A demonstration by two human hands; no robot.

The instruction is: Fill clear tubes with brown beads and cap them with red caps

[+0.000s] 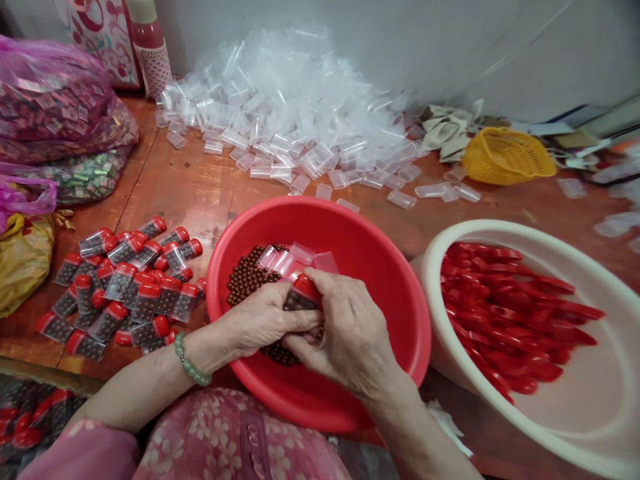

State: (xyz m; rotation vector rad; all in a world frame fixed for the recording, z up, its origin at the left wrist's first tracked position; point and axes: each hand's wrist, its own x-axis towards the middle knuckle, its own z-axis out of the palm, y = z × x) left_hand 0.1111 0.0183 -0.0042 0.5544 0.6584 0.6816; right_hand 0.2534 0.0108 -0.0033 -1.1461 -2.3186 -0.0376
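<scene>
Over a red basin (385,307), both my hands are closed around a small clear container with a red cap (304,288); dark beads show through its wall. My left hand (263,317) grips it from the left, a green bead bracelet on that wrist. On the cap's right side lie the fingers of my right hand (345,327). Brown beads (250,277) are heaped in the basin beneath, with several empty clear containers (300,255) resting on them behind my hands. Part of the held container is hidden by my fingers.
A pile of filled, red-capped containers (133,287) lies left of the basin. To the right, a cream basin (615,413) holds red caps (505,307). Farther back are heaped clear containers (295,100), a yellow basket (507,157) and pink plastic bags (55,113).
</scene>
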